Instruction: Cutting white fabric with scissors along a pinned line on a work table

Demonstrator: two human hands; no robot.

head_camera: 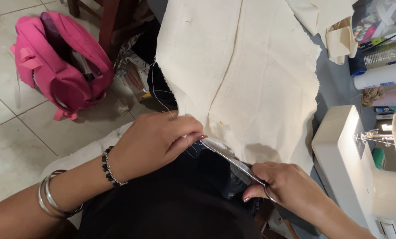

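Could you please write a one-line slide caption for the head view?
Left hand pinches cream cloth while right hand works scissors at its edge, beside a sewing machine.

Left hand [156,144] pinching cloth [242,75] edge; right hand [286,186] gripping scissors [231,157], blades at cloth edge. Sewing machine [361,172] right of cloth, pink backpack [61,66] on floor left of cloth.

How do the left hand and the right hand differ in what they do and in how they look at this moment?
The left hand pinches the edge of the cream cloth, while the right hand holds the scissors, whose blades point at that edge. The left wrist wears a dark bead bracelet and silver bangles; the right wrist looks bare. Both are closed around something and sit at the cloth's lower edge.
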